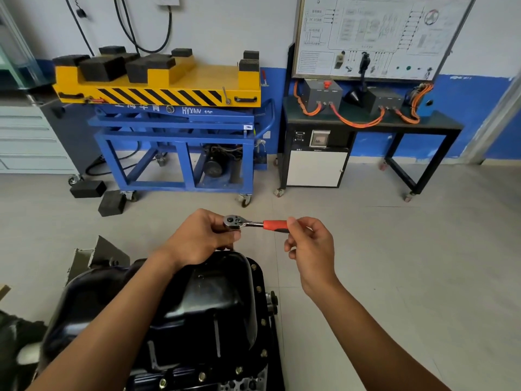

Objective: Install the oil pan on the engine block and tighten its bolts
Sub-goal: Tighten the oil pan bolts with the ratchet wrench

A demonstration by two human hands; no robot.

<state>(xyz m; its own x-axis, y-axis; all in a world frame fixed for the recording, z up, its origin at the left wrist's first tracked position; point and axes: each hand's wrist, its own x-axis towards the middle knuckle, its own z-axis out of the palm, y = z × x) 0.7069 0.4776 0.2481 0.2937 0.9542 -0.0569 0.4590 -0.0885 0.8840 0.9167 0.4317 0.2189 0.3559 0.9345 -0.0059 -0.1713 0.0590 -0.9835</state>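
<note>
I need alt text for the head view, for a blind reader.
The left hand grips a ratchet wrench by its head and the right hand pinches its red handle, above a black oil pan with bolts in its flange.

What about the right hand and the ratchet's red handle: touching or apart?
Touching. In the head view the fingers of the right hand pinch the end of the ratchet, on its red handle.
</note>
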